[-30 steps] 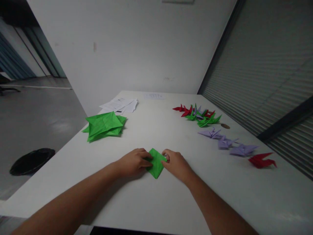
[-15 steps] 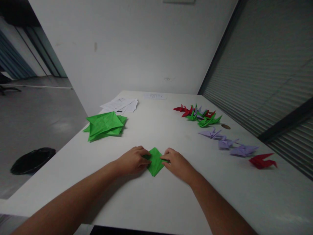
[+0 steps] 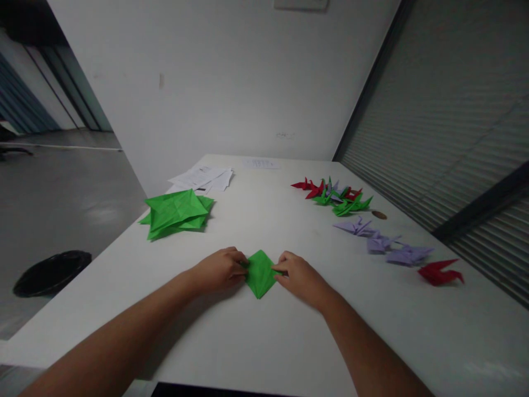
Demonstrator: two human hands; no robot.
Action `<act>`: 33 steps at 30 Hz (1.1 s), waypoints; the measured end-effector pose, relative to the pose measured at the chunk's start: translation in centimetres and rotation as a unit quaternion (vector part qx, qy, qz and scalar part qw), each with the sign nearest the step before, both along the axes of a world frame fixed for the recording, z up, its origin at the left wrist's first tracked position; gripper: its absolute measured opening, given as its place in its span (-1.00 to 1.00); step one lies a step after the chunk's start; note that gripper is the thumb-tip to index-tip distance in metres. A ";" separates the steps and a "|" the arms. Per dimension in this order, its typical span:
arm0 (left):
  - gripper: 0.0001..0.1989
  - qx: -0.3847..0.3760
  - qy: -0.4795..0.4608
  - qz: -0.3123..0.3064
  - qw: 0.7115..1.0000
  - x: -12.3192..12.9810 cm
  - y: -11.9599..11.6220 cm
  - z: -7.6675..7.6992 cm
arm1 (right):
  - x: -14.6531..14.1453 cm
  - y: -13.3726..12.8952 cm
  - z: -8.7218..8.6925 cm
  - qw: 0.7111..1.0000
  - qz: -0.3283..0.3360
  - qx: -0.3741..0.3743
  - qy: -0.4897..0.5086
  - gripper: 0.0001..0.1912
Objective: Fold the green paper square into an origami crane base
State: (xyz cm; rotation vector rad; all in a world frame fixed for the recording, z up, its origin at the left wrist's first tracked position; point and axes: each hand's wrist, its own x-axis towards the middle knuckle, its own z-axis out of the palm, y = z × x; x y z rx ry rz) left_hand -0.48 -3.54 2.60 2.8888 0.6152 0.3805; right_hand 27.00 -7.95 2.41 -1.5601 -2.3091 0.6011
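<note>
A folded green origami paper [image 3: 260, 275], shaped like a diamond, lies flat on the white table [image 3: 231, 342] with one corner toward me. At its left corner is my left hand [image 3: 223, 269], fingers bent and pinching the edge. My right hand [image 3: 298, 275] pinches the right corner between thumb and forefinger. The top and bottom corners of the paper show between the hands; the side corners are partly covered by fingertips.
Creased green sheets [image 3: 177, 212] are stacked at the left, with printed papers [image 3: 202, 177] behind. Red, green and purple paper cranes [image 3: 351, 205] line the right side, the nearest a red crane [image 3: 440, 273]. A black-lined bin [image 3: 52, 273] stands on the floor at left.
My left hand has slid slightly left, from over the paper's left part to its corner, so more green shows. My right hand stays at the right corner.
</note>
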 end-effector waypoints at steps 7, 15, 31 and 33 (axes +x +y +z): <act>-0.85 -0.018 -0.030 0.018 0.999 0.0 -0.2 -0.3 | -0.4 -0.2 0.2 1.000 0.000 0.024 0.017 -0.78; -0.73 -0.112 -0.118 0.147 0.976 0.7 -0.2 -1.1 | -0.7 0.2 -0.9 0.997 -0.055 0.029 0.048 -0.49; -0.81 -0.278 -0.265 0.269 0.883 1.8 0.1 -2.7 | -1.3 0.5 -1.7 0.944 -0.090 -0.078 0.307 -0.66; -0.82 -0.280 -0.287 0.270 0.875 1.8 0.2 -2.6 | -1.3 0.6 -1.8 0.924 -0.091 -0.088 0.362 -0.65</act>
